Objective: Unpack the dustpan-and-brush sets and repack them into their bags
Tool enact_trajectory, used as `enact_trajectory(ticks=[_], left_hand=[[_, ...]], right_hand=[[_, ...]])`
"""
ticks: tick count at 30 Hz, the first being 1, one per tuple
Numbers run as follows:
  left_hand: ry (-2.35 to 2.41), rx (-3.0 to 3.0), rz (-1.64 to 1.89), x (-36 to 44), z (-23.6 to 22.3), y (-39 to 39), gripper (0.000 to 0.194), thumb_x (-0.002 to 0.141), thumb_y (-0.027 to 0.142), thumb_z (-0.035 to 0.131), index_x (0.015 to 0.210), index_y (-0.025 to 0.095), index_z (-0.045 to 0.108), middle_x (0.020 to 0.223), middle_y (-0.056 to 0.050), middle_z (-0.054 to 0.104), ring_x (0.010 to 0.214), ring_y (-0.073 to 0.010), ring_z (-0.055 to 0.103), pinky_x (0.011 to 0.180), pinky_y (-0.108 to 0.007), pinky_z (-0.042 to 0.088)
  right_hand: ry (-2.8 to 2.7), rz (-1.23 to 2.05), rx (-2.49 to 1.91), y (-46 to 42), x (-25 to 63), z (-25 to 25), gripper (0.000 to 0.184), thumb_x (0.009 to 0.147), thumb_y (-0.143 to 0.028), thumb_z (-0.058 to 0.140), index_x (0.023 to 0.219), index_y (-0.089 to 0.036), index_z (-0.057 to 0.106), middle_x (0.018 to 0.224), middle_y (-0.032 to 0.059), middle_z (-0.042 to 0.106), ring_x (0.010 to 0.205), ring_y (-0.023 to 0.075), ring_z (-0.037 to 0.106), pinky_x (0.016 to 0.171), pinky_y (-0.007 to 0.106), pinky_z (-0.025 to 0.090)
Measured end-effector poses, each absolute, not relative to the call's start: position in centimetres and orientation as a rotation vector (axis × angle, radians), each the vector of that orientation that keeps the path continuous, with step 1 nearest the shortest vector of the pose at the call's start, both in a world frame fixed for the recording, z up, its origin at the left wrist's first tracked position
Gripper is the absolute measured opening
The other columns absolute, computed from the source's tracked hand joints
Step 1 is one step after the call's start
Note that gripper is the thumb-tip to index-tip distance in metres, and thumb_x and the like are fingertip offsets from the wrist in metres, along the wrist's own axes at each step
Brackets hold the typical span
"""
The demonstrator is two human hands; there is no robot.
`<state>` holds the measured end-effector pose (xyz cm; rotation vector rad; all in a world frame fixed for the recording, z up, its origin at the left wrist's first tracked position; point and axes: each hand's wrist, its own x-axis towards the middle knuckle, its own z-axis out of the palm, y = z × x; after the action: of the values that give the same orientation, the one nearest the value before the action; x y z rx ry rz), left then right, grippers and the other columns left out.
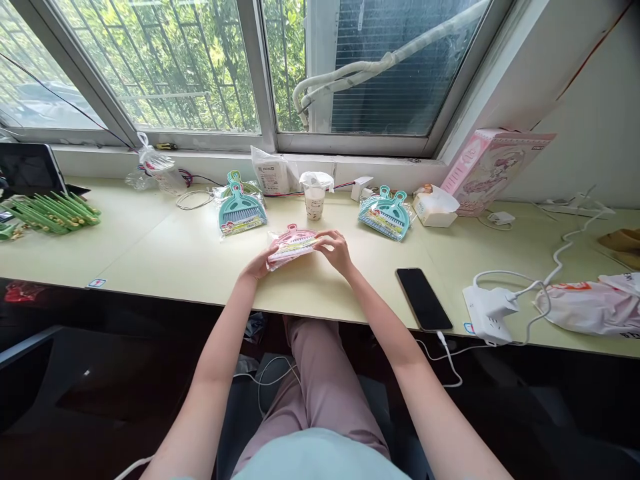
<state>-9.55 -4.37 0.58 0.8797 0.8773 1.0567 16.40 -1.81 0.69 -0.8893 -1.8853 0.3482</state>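
A pink mini dustpan and brush set (293,245) in clear plastic wrap is held just above or on the desk in front of me; I cannot tell if it touches. My left hand (259,264) grips its left end, thumb over the wrap. At the right end my right hand (334,249) pinches the package's edge between thumb and fingers. Behind it to the left lie wrapped teal dustpan and brush sets (241,210). More wrapped teal sets (386,213) rest to the right.
A paper cup (315,197) and a white packet (273,172) stand near the window. On the right are a phone (424,299), a tissue pack (436,205), a pink box (493,170) and a power strip (487,313) with cables. Green stalks (53,212) lie left.
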Motion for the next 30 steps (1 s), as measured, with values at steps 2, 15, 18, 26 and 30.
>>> enact_trajectory(ticks=[2, 15, 18, 26, 30], left_hand=[[0.942, 0.923, 1.009, -9.8, 0.7, -4.7, 0.073, 0.076, 0.034, 0.075, 0.143, 0.022, 0.049, 0.134, -0.016, 0.061, 0.116, -0.0326, 0.064, 0.082, -0.038, 0.062], [1.008, 1.074, 0.981, -9.8, -0.3, -3.8, 0.078, 0.067, 0.027, 0.083, 0.138, 0.014, 0.053, 0.135, -0.016, 0.061, 0.115, -0.0277, 0.064, 0.076, -0.021, 0.059], [1.032, 1.072, 0.938, -9.8, -0.1, -4.1, 0.088, 0.063, 0.021, 0.084, 0.143, 0.018, 0.048, 0.139, -0.016, 0.057, 0.110, -0.0259, 0.066, 0.073, -0.021, 0.060], [0.887, 1.241, 0.918, -9.0, 0.8, -5.2, 0.110, 0.062, 0.013, 0.082, 0.155, 0.033, 0.026, 0.145, -0.015, 0.052, 0.110, -0.0292, 0.066, 0.067, -0.023, 0.061], [0.857, 1.262, 0.919, -8.8, 0.4, -5.2, 0.111, 0.064, 0.014, 0.081, 0.156, 0.032, 0.021, 0.148, -0.017, 0.048, 0.117, -0.0323, 0.062, 0.068, -0.022, 0.060]], right_hand=[[-1.869, 0.338, -0.908, -1.9, 16.4, 0.8, 0.014, 0.088, -0.029, 0.068, 0.074, -0.027, 0.073, 0.105, 0.0026, 0.072, 0.104, 0.0233, 0.060, 0.095, 0.041, 0.044], [-1.767, 0.616, -0.756, -2.6, 16.0, 1.5, 0.019, 0.084, -0.040, 0.070, 0.072, -0.026, 0.071, 0.102, 0.0028, 0.072, 0.106, 0.0233, 0.063, 0.099, 0.042, 0.043], [-1.656, 0.646, -0.872, -2.6, 15.8, 1.1, 0.023, 0.082, -0.045, 0.071, 0.071, -0.025, 0.071, 0.118, 0.0037, 0.067, 0.120, 0.0253, 0.054, 0.106, 0.045, 0.039], [-1.416, 0.700, -1.035, -1.5, 14.9, -1.2, 0.025, 0.079, -0.043, 0.071, 0.070, -0.021, 0.067, 0.132, 0.0085, 0.055, 0.131, 0.0273, 0.045, 0.114, 0.045, 0.035], [-1.344, 0.804, -0.973, -1.3, 14.7, -1.9, 0.024, 0.080, -0.044, 0.069, 0.082, -0.020, 0.069, 0.141, 0.0101, 0.046, 0.133, 0.0259, 0.046, 0.108, 0.038, 0.045]])
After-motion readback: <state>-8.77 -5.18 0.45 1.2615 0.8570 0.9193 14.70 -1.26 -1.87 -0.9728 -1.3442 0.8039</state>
